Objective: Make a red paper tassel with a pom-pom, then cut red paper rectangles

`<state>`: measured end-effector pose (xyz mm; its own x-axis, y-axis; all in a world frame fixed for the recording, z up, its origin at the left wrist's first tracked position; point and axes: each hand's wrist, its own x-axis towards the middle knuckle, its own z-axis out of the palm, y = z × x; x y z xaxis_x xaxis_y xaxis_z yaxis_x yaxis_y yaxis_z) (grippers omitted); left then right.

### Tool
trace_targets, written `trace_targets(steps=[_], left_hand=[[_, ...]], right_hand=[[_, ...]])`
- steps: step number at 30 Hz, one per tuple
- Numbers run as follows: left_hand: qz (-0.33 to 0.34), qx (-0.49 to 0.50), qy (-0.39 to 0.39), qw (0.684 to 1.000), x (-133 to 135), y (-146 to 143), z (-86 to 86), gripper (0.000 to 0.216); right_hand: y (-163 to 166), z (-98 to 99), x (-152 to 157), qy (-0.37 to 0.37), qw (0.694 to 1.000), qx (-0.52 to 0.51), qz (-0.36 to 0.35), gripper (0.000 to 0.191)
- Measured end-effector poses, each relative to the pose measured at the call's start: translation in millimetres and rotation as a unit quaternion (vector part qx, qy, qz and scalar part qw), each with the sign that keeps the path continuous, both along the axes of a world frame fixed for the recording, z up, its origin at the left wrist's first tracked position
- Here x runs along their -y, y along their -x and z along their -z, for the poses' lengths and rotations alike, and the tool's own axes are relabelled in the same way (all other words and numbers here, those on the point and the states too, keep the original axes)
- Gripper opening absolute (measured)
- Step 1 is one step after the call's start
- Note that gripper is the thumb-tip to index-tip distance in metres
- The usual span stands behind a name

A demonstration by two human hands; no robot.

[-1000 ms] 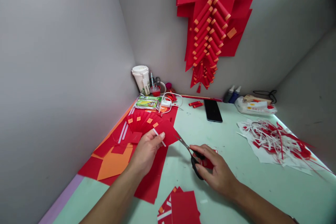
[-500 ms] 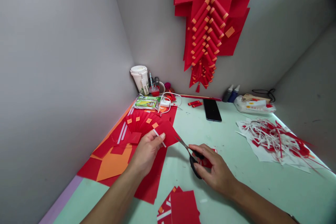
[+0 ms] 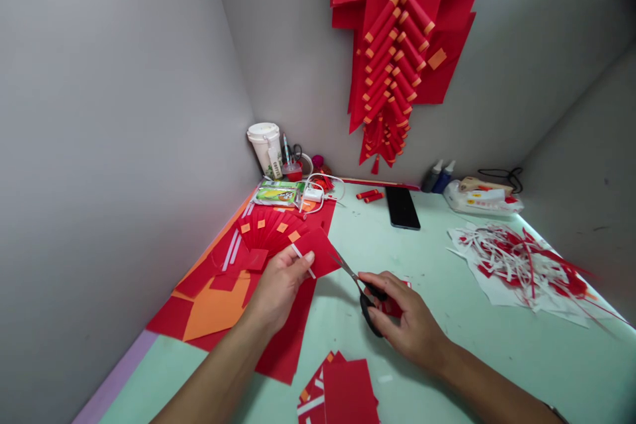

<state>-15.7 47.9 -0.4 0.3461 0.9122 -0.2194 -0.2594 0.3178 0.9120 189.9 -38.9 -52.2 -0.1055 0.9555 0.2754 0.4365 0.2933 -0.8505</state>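
Between thumb and fingers, my left hand [image 3: 283, 278] pinches a red paper piece [image 3: 318, 253] that has a white strip along its left edge. My right hand [image 3: 402, 315] grips black-handled scissors [image 3: 370, 311], with their blades at the paper's right edge. Whether the blades are cutting into it I cannot tell. Partly hidden behind my right hand lies another small red piece [image 3: 393, 308] on the table. Nearer to me sits a stack of red cards [image 3: 350, 391], some with white strips and orange bits.
Red and orange paper sheets [image 3: 218, 308] cover the left side, with fanned red pieces [image 3: 268, 228] on top. At the back stand a white cup [image 3: 264, 146], a black phone [image 3: 402, 207] and glue bottles [image 3: 437, 175]. Paper scraps [image 3: 521, 265] are heaped at right. Red firecracker decorations [image 3: 392, 59] hang above.
Almost nothing differs. The view has shifted very slightly; both hands, the red paper and the scissors keep nearly the same positions.
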Motion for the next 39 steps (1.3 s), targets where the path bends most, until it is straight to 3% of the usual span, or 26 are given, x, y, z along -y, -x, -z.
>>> trace_targets(steps=[39], left_hand=[[-0.016, 0.029, 0.036, 0.999, 1.8, -3.1, -0.9, 0.012]], right_hand=[[-3.4, 7.6, -2.4, -0.031, 0.999, 0.021, 0.012, 0.046]])
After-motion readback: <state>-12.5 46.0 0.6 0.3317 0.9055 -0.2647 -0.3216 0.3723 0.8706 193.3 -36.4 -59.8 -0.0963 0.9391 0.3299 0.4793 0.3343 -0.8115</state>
